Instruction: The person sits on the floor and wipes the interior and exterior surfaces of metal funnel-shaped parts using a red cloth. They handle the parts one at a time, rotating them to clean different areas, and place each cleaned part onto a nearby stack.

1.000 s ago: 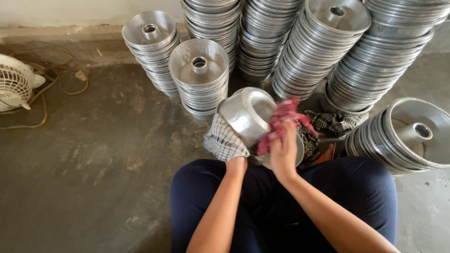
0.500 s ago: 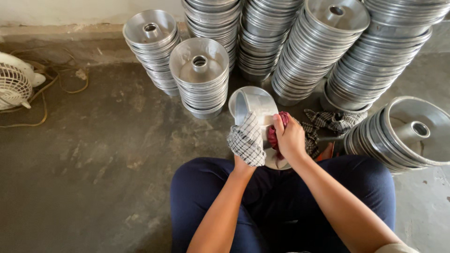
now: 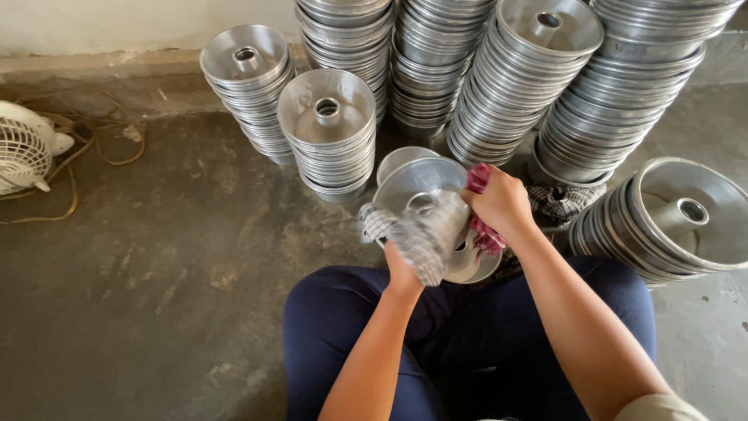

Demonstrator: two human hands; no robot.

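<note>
A: Where is the ring-shaped metal pan (image 3: 425, 195)?

B: Above my lap. My left hand (image 3: 405, 265) grips it through a checked cloth (image 3: 421, 238), steadying it; my right hand (image 3: 499, 203) clenches a red rag (image 3: 479, 226) against it.

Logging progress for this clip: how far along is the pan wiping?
Done: cannot tell which stacks are wiped. In hand: one pan, left hand gripping a checked cloth, right hand a red cloth. Left: unclear; a tipped stack lies beside.
</note>
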